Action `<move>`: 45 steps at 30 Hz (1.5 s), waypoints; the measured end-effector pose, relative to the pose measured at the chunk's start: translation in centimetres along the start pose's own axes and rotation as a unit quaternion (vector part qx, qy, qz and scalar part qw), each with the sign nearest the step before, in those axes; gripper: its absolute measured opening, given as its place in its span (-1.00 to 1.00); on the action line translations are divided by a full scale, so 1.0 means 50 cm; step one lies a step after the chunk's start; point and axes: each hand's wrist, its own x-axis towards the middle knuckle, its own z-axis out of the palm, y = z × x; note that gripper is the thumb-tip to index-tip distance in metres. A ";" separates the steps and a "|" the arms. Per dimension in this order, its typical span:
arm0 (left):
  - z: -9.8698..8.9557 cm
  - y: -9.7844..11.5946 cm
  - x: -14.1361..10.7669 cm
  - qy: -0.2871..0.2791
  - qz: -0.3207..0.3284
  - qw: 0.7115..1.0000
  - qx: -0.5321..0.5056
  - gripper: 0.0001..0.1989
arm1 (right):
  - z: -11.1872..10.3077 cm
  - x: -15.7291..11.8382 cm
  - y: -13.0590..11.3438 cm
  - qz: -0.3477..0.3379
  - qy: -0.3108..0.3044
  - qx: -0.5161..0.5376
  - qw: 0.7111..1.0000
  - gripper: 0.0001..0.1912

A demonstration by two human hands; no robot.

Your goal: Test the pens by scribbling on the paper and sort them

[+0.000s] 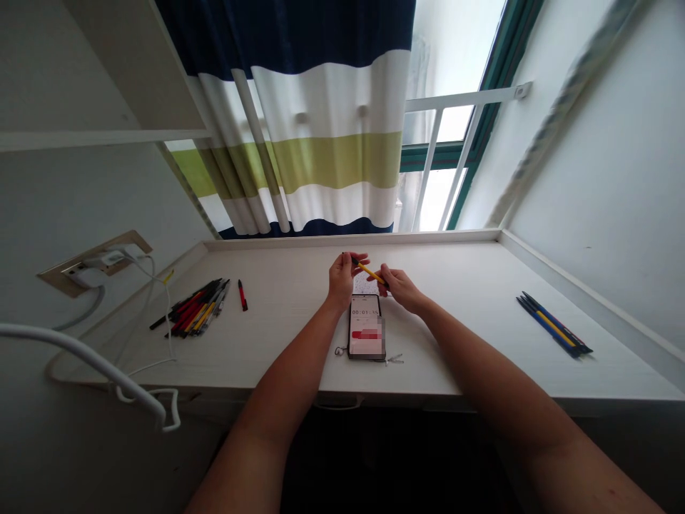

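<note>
Above the phone, a yellow pen (369,271) with dark ends is held aslant between both hands. My left hand (340,280) is closed on its upper dark end, some fingers raised. At the lower end, my right hand (400,287) pinches the pen between thumb and fingers. Just below the hands, a phone (366,323) lies face up with a running-time display on its screen. Partly hidden between the wrists is a pale speckled piece (364,285). Small thin clear or metallic bits (394,359) lie by the phone's lower right corner.
On the left of the white desk (300,343) lies a pile of pens (197,308), with one red and black pen (242,295) apart. Several blue and yellow pens (554,325) lie at the right. A white cable (170,314) hangs from the wall socket (96,263).
</note>
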 end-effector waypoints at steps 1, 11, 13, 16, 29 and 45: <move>0.001 0.000 -0.001 -0.007 -0.010 1.000 -0.003 -0.64 | -0.002 0.000 0.001 0.004 -0.005 0.014 1.000 -0.34; 0.001 0.009 -0.011 -0.049 -0.030 0.998 0.000 -0.66 | -0.004 -0.011 -0.012 0.050 -0.082 0.063 0.993 -0.39; 0.001 0.006 -0.010 -0.054 -0.029 0.998 -0.001 -0.65 | -0.004 -0.010 -0.009 0.045 -0.072 0.054 0.995 -0.43; 0.000 0.001 -0.008 -0.059 -0.022 0.998 0.004 -0.65 | -0.005 -0.008 -0.006 0.046 -0.048 0.055 0.996 -0.44; -0.007 0.000 -0.010 -0.092 -0.042 0.995 0.016 -0.62 | -0.005 -0.009 -0.008 0.045 -0.063 0.041 0.996 -0.41; -0.019 -0.006 -0.001 -0.086 -0.041 0.995 0.044 -0.62 | -0.005 -0.010 -0.019 0.020 -0.037 0.019 0.999 -0.40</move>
